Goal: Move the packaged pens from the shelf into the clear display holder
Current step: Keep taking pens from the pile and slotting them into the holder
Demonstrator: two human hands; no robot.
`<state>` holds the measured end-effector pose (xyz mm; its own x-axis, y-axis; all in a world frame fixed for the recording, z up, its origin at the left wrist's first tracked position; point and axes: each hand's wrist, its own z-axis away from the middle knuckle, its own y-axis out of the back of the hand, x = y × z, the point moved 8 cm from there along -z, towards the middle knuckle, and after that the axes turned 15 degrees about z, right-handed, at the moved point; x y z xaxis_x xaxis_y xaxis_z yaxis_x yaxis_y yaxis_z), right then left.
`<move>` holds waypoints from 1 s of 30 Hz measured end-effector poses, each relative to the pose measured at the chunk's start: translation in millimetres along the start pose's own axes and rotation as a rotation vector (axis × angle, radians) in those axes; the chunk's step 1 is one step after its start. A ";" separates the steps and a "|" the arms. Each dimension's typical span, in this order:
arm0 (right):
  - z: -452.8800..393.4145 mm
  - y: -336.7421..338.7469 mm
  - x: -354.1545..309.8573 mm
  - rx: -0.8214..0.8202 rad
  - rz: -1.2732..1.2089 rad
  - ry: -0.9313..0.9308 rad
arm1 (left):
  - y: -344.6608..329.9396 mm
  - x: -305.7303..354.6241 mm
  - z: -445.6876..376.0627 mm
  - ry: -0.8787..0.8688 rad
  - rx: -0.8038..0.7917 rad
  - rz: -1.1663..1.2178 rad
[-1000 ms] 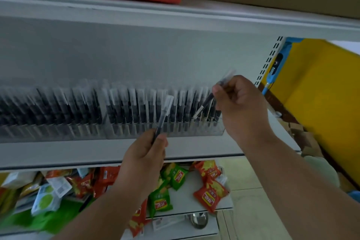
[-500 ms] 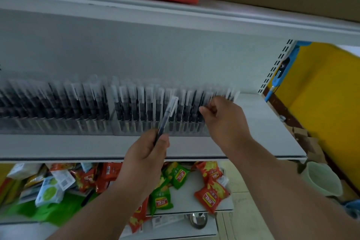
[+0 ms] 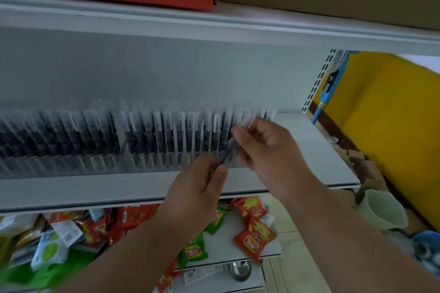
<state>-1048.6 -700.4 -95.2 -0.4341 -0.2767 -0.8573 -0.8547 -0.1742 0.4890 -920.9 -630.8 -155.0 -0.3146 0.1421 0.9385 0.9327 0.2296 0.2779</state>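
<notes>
The left hand (image 3: 197,188) pinches the lower end of a pen (image 3: 226,152) between thumb and curled fingers. The right hand (image 3: 266,150) has its fingers curled round the same pen's upper, clear-wrapped end. The pen slants up to the right between them, just in front of the holder (image 3: 71,166) on the shelf (image 3: 316,150), which is packed with upright pens.

snack packets (image 3: 253,241), print blurred (nothing legible)
</notes>
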 end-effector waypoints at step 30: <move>-26.9 1.1 24.3 0.091 0.822 0.141 | 2.7 -5.2 -14.9 -0.224 0.033 -0.799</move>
<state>-1052.4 -732.8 -111.2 -0.8942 -0.3991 -0.2026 -0.3041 0.2096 0.9293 -914.1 -645.3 -156.2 -0.9111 0.1119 0.3968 0.4088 0.3703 0.8342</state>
